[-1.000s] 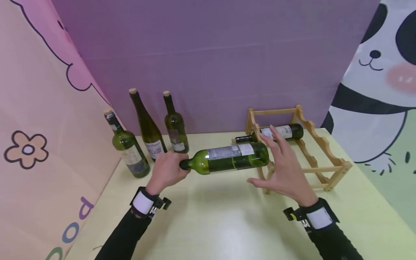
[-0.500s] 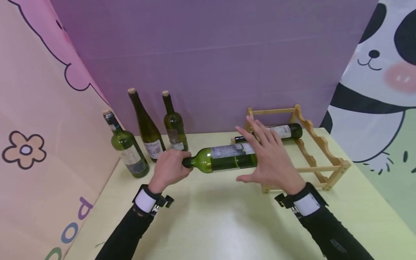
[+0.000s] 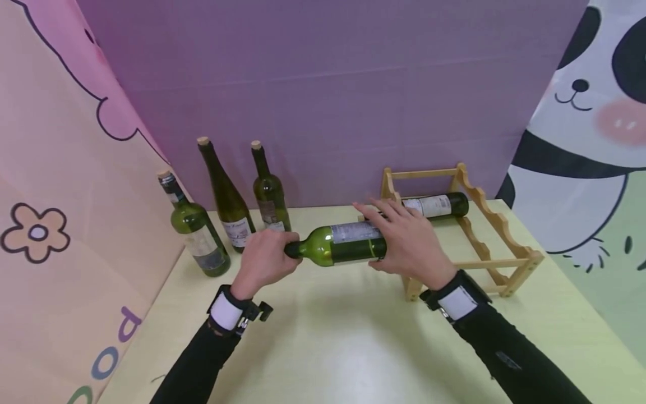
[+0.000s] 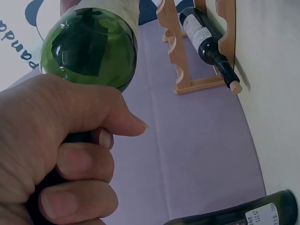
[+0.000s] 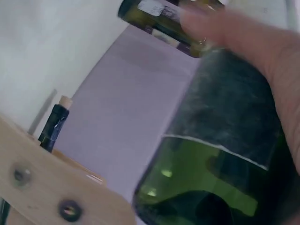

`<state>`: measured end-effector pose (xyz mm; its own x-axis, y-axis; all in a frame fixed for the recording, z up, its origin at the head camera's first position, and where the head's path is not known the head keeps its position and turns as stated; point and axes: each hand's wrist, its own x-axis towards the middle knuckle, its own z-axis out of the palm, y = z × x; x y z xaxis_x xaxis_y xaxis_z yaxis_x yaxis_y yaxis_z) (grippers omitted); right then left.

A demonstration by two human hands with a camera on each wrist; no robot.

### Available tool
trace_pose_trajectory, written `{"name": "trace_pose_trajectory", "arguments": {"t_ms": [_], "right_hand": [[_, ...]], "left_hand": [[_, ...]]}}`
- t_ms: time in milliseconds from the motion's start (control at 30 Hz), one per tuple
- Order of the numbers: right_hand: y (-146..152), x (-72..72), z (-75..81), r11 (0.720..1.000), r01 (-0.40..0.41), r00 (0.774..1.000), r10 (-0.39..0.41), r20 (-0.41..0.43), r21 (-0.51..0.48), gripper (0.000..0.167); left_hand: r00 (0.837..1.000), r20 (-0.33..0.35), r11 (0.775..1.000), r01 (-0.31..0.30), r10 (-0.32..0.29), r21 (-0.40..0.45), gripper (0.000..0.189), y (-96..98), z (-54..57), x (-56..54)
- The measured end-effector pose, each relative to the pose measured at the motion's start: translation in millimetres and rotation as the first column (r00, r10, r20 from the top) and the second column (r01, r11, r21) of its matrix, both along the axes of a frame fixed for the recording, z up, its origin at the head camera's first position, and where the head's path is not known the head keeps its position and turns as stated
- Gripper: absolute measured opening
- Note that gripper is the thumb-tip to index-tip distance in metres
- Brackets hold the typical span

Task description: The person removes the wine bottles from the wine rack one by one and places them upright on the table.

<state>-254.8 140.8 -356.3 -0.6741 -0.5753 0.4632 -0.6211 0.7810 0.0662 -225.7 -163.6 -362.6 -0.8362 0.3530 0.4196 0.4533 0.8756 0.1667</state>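
A green wine bottle [image 3: 323, 249] is held level above the table, its neck toward the left. My left hand [image 3: 266, 259] grips it by the neck; the left wrist view shows the fingers curled under the bottle's shoulder [image 4: 89, 51]. Around the base end lies my right hand [image 3: 411, 241], fingers over the top and thumb along the near side. This hand hides the bottle's bottom in the head view. Just behind and to the right stands a wooden wine rack [image 3: 504, 230]. A dark corked bottle [image 3: 436, 206] lies in its rear row.
Three corked bottles stand at the back left: a green one [image 3: 202, 238], a tall slim one [image 3: 227, 196] and a shorter dark one [image 3: 270, 193]. A purple backdrop [image 3: 303, 101] rises behind the pale table [image 3: 328, 348]. Printed walls flank both sides.
My right hand has moved left onto the base end of the bottle and closed around it, where it was apart before. The left hand and the bottle have shifted only slightly right.
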Motion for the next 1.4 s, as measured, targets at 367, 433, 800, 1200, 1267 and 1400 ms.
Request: {"name": "trace_pose_trajectory", "arguments": {"t_ms": [367, 433, 800, 1200, 1267, 1400], "right_hand": [[3.2, -5.7, -6.0, 1.000, 0.005, 0.999, -0.004, -0.041, 0.017, 0.096], [7.0, -8.4, -7.8, 1.000, -0.005, 0.998, 0.006, -0.060, 0.021, 0.097], [15.0, -14.4, -15.7, 0.999, -0.033, 0.991, 0.034, -0.126, 0.008, 0.096], [23.4, -16.7, -19.8, 0.991, -0.043, 0.986, 0.022, -0.168, -0.124, 0.100], [23.2, -17.1, -19.4, 0.985, -0.053, 0.987, 0.027, -0.160, -0.163, 0.099], [21.1, -15.8, -18.9, 0.965, -0.076, 0.992, 0.047, -0.119, -0.253, 0.098]], "left_hand": [[0.996, 0.086, 1.000, -0.029, 0.029, -0.003, 0.015, 6.4, 4.4, 3.0], [0.992, 0.130, 1.000, -0.009, 0.009, 0.004, 0.015, 8.2, 5.5, 3.1], [0.913, 0.331, 0.955, 0.159, -0.239, 0.250, 0.030, -2.3, 9.5, 1.7], [0.911, 0.099, 0.683, 0.225, -0.401, 0.695, 0.069, -20.3, -8.9, 1.4], [0.884, 0.024, 0.582, 0.287, -0.467, 0.761, 0.074, -21.1, -14.4, -1.6], [0.818, -0.089, 0.406, 0.373, -0.569, 0.834, 0.092, -16.9, -23.4, -7.4]]}}
